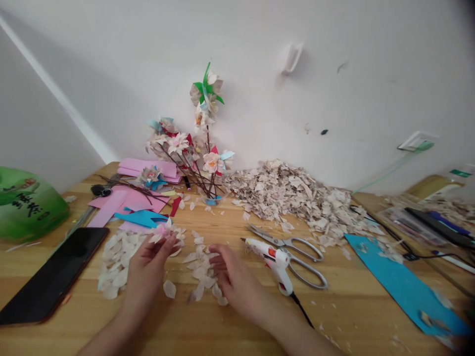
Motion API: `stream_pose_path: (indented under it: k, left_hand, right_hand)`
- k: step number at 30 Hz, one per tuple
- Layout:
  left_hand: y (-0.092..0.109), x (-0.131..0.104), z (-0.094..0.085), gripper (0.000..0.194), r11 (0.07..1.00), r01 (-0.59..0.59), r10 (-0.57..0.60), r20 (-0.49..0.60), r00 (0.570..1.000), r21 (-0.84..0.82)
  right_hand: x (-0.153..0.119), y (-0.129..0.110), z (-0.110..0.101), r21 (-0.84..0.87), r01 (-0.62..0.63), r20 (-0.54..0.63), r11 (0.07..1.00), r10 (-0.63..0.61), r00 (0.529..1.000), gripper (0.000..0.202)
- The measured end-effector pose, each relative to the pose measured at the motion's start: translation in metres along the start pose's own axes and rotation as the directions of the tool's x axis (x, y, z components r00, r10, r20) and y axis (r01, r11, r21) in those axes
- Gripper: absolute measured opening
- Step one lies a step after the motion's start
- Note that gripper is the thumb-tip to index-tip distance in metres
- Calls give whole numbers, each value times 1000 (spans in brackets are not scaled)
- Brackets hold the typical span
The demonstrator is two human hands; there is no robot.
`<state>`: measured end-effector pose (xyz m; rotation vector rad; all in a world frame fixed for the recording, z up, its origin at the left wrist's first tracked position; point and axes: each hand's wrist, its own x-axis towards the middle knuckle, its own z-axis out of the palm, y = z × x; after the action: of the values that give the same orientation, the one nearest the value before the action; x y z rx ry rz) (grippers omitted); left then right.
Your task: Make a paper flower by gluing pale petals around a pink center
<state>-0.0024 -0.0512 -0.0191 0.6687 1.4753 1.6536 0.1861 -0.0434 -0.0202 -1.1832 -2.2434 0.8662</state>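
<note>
My left hand [148, 262] holds a pink and white petal flower [165, 230] between thumb and fingers, just above the wooden table [178, 326]. Pale dried petals [120, 257] lie heaped beside and behind that hand. My right hand [232, 277] rests over a smaller scatter of petals [199, 264], its fingers curled and partly apart; whether a petal is between them cannot be made out. To its right lie a white glue gun [272, 259] and metal scissors [306, 249]. Behind, a clear cup [222, 195] holds stems with finished flowers [178, 143].
A large petal heap [289, 190] lies against the wall. A black phone [55, 274] and green bag [31, 205] are at left, with pink sheets [148, 168] behind. Blue sheet [401, 282], cables and a plastic box [411, 225] are at right.
</note>
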Motion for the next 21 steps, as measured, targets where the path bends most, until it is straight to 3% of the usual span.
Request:
stream_pose_path:
  k: [4,7,11,14,21]
  left_hand:
    - [1,3,2,37,999,53,-54,44,998,8]
    - [-1,3,4,37,990,135,-139,153,978,37]
    - [-9,-3,8,34,963,257,-269,348,898,80]
    - [-16,-7,10,31,952,283,-304,419,855,114]
    - [-12,1,7,31,966,207,-249,357,900,152]
  right_hand:
    - [-1,-3,-4,25,28,-51,999,-27,998,64]
    - [-5,-3,-3,-23,12,-41,1000,-13,999,60]
    - [-7,-3,0,-101,17,6,995,-17,1000,57]
    - [-4,-1,2,-124,7,1,992,-7,1000,58]
    - [-3,2,2,-96,-17,-68,995,11,998,51]
